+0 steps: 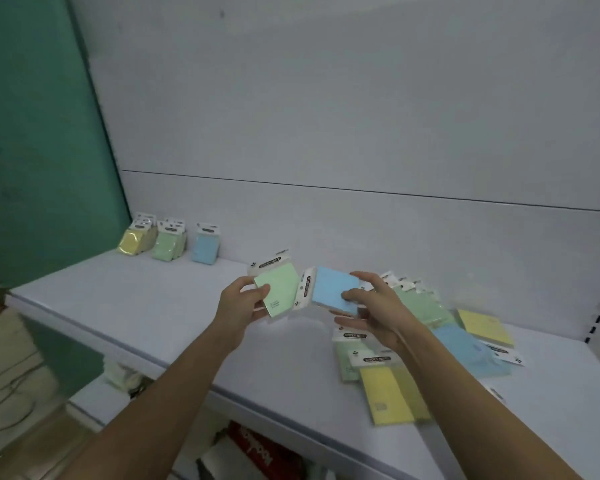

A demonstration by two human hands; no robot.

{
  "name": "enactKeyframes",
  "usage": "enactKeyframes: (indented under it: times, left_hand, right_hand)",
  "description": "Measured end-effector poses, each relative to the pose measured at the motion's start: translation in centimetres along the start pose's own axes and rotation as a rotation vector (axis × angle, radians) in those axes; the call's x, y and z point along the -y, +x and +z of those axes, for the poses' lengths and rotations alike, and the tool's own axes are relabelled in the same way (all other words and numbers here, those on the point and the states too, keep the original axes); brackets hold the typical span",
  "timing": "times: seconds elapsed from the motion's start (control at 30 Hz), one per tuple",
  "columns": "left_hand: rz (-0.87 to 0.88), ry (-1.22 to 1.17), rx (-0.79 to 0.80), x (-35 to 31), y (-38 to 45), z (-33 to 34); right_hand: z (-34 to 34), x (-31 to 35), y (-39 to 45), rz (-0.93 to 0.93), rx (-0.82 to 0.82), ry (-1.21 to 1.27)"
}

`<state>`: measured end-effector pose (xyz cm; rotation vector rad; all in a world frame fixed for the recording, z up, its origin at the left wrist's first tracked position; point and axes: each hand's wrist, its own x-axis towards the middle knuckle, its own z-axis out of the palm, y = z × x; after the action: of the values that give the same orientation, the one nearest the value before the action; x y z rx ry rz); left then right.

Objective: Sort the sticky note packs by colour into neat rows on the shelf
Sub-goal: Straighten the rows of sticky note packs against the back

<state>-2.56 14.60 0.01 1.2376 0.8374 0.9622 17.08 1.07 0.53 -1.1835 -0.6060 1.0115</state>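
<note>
My left hand point(240, 303) grips a green sticky note pack point(279, 289) above the white shelf point(153, 317). Right beside it, my right hand point(374, 306) holds a blue pack point(331, 289), thumb on top and fingers under it. At the shelf's back left stand three short rows: yellow packs point(134, 239), green packs point(167, 245) and a blue pack point(205, 247). A loose heap lies at the right, with green packs point(420, 303), a blue pack point(471, 351) and yellow packs point(394, 393), point(484, 325).
A teal side panel point(42, 150) bounds the shelf on the left and a white back wall point(326, 133) stands behind it. Below the shelf's front edge lies a lower shelf with a red packaged item point(257, 452) and other clutter.
</note>
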Motion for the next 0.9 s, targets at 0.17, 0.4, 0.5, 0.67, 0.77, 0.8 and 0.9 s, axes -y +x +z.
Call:
enactKeyframes:
  times: [0.17, 0.4, 0.5, 0.67, 0.77, 0.8, 0.9]
  left_hand:
    - [-0.001, 0.000, -0.043, -0.8, -0.4, -6.6]
    - [0.005, 0.016, -0.038, -2.7, 0.5, -17.6]
    - [0.002, 0.028, -0.030, -3.3, 1.2, -22.2]
    - [-0.001, 0.040, -0.017, -3.9, 3.0, -27.8]
    - [-0.011, 0.054, -0.012, -3.9, 4.9, -30.0]
    - [-0.012, 0.061, -0.006, -3.9, 5.7, -30.6]
    - [-0.008, 0.082, 0.004, -3.6, 8.8, -31.8]
  right_hand:
    - [6.4, -2.1, 0.7, -0.006, -0.026, -0.020]
    - [16.6, -5.3, 1.5, -0.039, -0.003, -0.102]
    - [20.8, -6.5, 1.9, -0.069, -0.049, -0.206]
    - [26.2, -7.5, 3.2, -0.106, -0.079, -0.219]
    - [28.4, -7.9, 4.4, -0.123, -0.097, -0.226]
    - [29.0, -8.1, 5.0, -0.128, -0.107, -0.227]
    - [30.3, -8.8, 7.1, -0.125, -0.122, -0.197]
